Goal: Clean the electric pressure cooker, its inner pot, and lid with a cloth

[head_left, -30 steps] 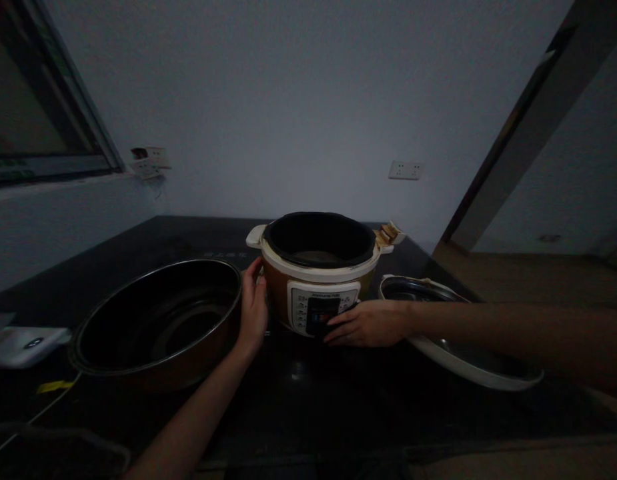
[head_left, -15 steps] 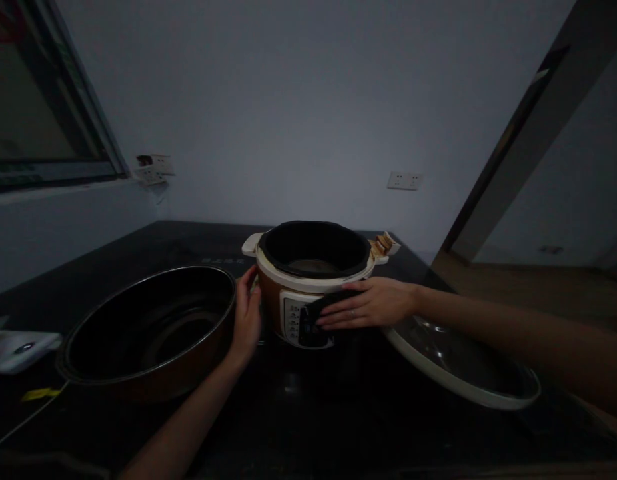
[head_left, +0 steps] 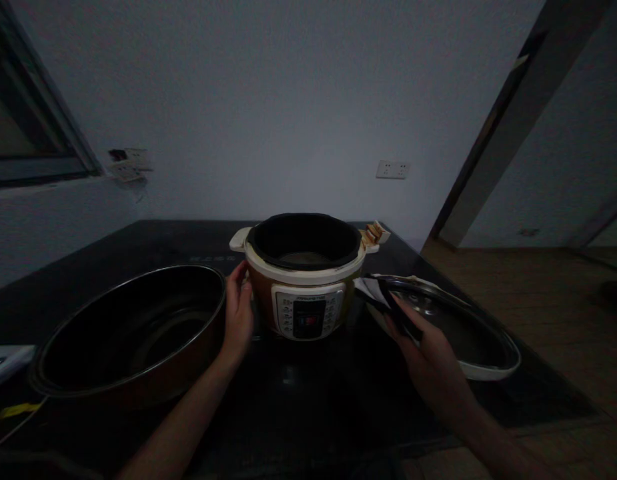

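An electric pressure cooker (head_left: 308, 275) without its lid stands in the middle of the dark table, its dark inner pot showing at the top. My left hand (head_left: 239, 310) holds the cooker's left side, thumb toward the front and fingers reaching around the wall. In my right hand (head_left: 424, 337) is a dark cloth (head_left: 381, 295) with a pale patch, gripped and held just right of the cooker. Beyond that hand lies a round glass lid (head_left: 463, 327) with a pale rim, partly covered by the hand. The cooker's control panel (head_left: 309, 315) is in plain sight.
A large, wide dark pan (head_left: 133, 333) stands at the left, close to my left forearm. Farther left are a white object (head_left: 8, 363) and a yellow tag (head_left: 18, 410) by a thin cord. The wall behind has sockets (head_left: 393, 169). The black table (head_left: 288, 413) ends at the right.
My right hand has moved off the cooker's front panel, right and slightly down, taking the cloth along. My left hand remains on the cooker's side. The whole view has shifted a little.
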Motion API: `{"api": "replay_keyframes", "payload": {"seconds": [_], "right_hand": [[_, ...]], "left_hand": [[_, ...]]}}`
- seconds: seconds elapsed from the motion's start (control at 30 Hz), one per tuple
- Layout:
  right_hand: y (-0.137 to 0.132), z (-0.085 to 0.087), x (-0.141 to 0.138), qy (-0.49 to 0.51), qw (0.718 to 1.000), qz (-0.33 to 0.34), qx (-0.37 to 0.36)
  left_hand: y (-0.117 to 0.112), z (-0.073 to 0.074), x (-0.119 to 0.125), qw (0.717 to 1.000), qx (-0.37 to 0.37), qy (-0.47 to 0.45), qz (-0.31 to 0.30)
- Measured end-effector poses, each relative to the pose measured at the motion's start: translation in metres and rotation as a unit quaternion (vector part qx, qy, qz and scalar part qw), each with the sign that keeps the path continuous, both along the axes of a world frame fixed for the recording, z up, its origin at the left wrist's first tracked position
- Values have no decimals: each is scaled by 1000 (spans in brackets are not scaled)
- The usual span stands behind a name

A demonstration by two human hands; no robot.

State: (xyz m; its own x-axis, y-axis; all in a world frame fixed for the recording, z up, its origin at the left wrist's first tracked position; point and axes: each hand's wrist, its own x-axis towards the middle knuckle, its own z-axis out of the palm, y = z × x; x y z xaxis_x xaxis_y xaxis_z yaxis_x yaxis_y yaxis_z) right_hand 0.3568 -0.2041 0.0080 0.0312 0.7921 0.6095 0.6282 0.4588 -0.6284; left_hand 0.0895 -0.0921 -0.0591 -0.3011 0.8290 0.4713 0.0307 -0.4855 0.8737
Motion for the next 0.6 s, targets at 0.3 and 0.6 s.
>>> {"api": "replay_keyframes", "payload": {"seconds": [0.3,0.6], "right_hand": [[31,-52,-87,195,970,-102,99],[48,-86,-117,175,978,-66,90]], "left_hand": [[-2,2,2,1000,-9,12,4],[-1,-2,-1,1000,-1,13,5]]}}
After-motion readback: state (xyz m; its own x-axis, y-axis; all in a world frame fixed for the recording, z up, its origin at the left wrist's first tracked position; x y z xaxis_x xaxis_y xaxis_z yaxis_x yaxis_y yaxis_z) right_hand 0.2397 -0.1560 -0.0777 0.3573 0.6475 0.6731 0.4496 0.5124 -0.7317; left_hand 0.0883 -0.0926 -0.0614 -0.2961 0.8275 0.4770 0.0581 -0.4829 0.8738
